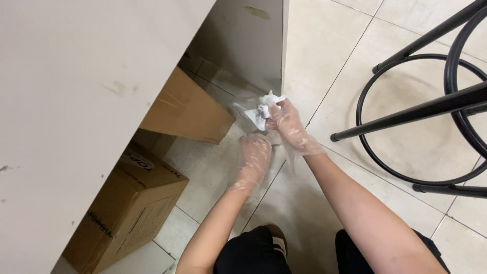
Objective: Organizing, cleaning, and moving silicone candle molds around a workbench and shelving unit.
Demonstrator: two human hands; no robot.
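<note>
Both my hands wear thin clear plastic gloves and reach down toward the tiled floor. My right hand [287,123] grips a crumpled white tissue [266,104] wrapped in loose clear plastic, held just above the floor beside the table's end panel. My left hand [254,155] sits a little nearer to me, its fingers curled downward close to the floor tiles, just below the tissue. I cannot tell whether it pinches anything.
A pale table top [76,91] fills the left side. Under it stand two brown cardboard boxes [134,203] [190,109]. A black metal stool base [431,109] with ring and legs stands on the floor to the right. My knees in dark clothing are at the bottom.
</note>
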